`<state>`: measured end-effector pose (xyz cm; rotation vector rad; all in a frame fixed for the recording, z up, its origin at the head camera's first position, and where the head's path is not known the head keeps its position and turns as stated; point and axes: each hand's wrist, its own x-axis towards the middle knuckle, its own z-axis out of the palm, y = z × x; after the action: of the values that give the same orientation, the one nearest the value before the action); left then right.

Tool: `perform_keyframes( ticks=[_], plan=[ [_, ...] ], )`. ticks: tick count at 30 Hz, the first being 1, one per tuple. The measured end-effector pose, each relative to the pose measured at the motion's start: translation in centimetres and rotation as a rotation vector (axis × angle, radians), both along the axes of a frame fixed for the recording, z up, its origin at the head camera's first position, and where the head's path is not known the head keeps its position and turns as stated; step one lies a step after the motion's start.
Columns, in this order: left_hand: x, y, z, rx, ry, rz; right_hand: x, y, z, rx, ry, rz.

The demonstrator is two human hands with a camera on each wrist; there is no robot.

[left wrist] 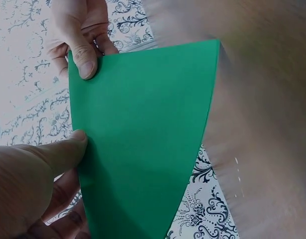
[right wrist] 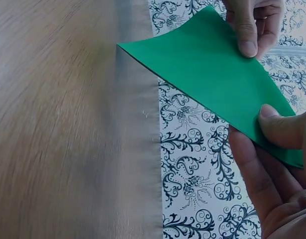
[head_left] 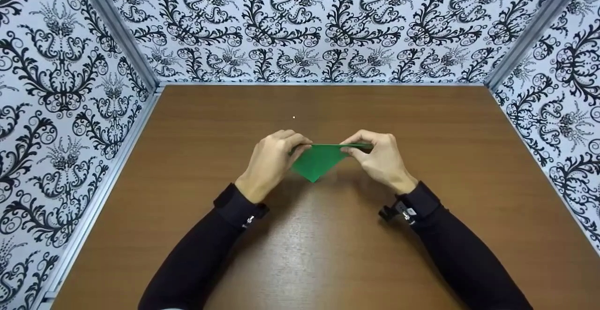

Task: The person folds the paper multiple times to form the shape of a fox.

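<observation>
A green sheet of folded paper (head_left: 316, 160) hangs between both hands over the middle of the table, one corner pointing down toward the person. My left hand (head_left: 276, 157) pinches its upper edge at the left, thumb on the near face. At the right end of the same edge, my right hand (head_left: 379, 160) pinches the paper between thumb and fingers. Up close in the left wrist view, the green paper (left wrist: 143, 114) curves slightly and looks smooth. The right wrist view shows the paper (right wrist: 207, 69) with both thumbs on its face; the right fingers are behind it.
The brown wooden table (head_left: 187, 127) lies beneath the hands. Walls with a black floral pattern (head_left: 281, 28) and grey metal frame bars (head_left: 117, 33) enclose it at the back and sides. A tiny white speck (head_left: 294, 117) shows beyond the left hand.
</observation>
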<state>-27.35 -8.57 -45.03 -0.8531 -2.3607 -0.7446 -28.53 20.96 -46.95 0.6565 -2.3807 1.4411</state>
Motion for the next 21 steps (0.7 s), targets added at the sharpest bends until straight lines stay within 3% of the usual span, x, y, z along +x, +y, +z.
perform_keyframes(
  ticks=[7, 15, 21],
  plan=[
    [0.4, -0.1, 0.3, -0.013, -0.007, 0.006, 0.0, 0.1, 0.0, 0.037, 0.069, 0.029],
    [1.3, 0.3, 1.0, -0.033, 0.009, 0.004, 1.2, -0.3, 1.3, 0.247, 0.392, -0.047],
    [2.0, 0.9, 1.3, -0.052, 0.028, -0.027, 2.5, -1.6, 2.0, 0.350, 0.542, -0.049]
  ],
)
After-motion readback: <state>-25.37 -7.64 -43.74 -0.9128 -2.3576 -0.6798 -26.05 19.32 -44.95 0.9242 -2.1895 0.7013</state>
